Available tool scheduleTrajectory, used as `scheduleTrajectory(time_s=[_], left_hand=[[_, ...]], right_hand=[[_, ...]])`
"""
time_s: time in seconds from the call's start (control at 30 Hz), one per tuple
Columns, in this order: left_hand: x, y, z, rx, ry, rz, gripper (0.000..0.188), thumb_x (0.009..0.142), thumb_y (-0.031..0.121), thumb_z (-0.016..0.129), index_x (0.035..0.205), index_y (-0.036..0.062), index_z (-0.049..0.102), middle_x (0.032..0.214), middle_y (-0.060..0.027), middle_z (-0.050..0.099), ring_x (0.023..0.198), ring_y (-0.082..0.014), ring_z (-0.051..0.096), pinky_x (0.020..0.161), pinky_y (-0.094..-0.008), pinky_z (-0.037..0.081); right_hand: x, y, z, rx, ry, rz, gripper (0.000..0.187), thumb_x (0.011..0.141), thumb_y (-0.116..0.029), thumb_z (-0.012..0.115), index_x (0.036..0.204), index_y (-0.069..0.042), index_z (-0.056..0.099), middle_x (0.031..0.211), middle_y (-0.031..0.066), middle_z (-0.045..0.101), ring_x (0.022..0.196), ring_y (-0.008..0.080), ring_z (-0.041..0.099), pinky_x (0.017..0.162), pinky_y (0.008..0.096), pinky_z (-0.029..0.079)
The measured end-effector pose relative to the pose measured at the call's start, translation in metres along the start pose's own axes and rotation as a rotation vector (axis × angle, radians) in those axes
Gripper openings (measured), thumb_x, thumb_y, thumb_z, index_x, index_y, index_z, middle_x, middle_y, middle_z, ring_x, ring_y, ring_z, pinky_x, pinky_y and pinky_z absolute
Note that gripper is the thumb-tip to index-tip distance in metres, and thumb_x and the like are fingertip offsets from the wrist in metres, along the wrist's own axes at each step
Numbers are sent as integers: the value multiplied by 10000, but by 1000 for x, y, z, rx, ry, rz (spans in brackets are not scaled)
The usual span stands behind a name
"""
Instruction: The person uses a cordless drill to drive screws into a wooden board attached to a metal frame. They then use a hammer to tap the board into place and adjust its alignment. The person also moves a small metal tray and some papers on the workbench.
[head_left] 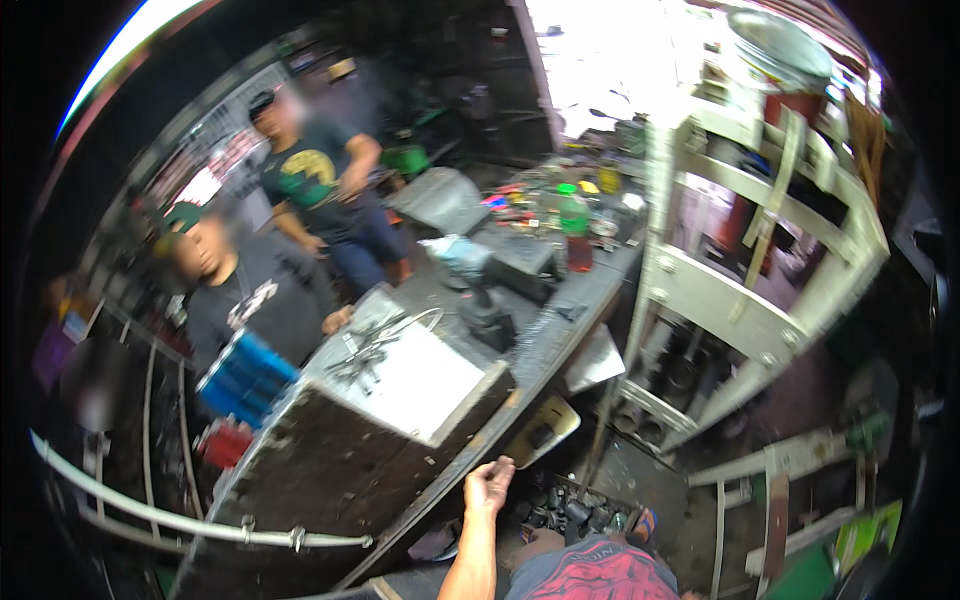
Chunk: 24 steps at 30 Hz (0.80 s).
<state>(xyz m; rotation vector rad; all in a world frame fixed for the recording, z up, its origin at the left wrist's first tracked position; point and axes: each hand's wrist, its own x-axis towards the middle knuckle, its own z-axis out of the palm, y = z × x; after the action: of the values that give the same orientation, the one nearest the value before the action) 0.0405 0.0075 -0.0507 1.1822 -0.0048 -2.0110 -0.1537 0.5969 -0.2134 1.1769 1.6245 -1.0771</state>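
Note:
My left hand [488, 485] reaches up from the lower edge beside the workbench [600, 290]. Its fingers look loosely stretched out, and I see nothing held in them. Just beyond the fingertips sits a cream-coloured tub [560, 432] with something dark inside, below the bench edge; whether the hand touches it I cannot tell. Dark metal parts [575, 510] lie heaped on the floor to the right of my forearm. My right hand is out of the picture.
A tall pale steel press frame [730, 300] stands at the right. On the bench are a green-topped bottle of red liquid [575, 235], a dark vise-like tool [485, 315] and a white sheet [410, 375] with cables. Two people stand across the bench. A pale pipe rail [210, 528] curves at lower left.

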Motion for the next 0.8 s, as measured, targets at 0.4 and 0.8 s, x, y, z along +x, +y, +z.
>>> scheduleTrajectory(time_s=[0.4, 0.8], left_hand=[[-73, 116, 225, 229, -715, 795, 244, 1018, 200, 564, 1149, -1, 612, 1095, -140, 676, 975, -273, 674, 841, -426, 583], [2, 265, 340, -178, -543, 336, 597, 1099, 370, 348, 1377, -156, 385, 1432, -371, 462, 1357, -505, 463, 1138, -600, 421]], right_hand=[[-59, -124, 75, -670, -146, -612, 469, 962, -300, 602, 1245, 73, 577, 822, 187, 684, 643, 311, 679, 596, 416, 561], [-104, -109, 92, -799, -36, -669, 502, 924, -283, 610, 1220, 122, 595, 849, 222, 716, 678, 326, 719, 603, 424, 576]])
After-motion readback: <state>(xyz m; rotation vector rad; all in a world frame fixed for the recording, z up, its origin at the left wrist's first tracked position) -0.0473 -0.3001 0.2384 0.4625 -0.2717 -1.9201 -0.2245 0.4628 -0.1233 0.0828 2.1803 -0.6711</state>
